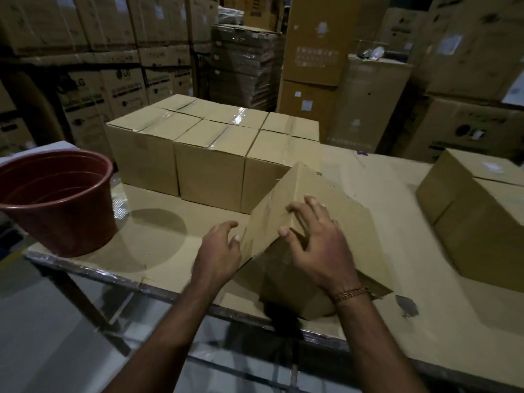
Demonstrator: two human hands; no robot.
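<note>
Head view: a plain brown cardboard box [337,199] stood tilted on 1 edge at lower centre. My right hand [317,245] lay spread and loose across it; my left hand [219,248], fingers relaxed, touched its side. The cardboard-covered table [158,251] held a red bucket [56,205] at left and taped boxes [198,154] behind, with stacked cartons [312,52] beyond.

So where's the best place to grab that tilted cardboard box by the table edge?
Probably by two opposite faces, palms pressing in from left and right. The tilted box is tipped off its base, flat-sided, no handles; left hand and right hand flank its raised ridge.
</note>
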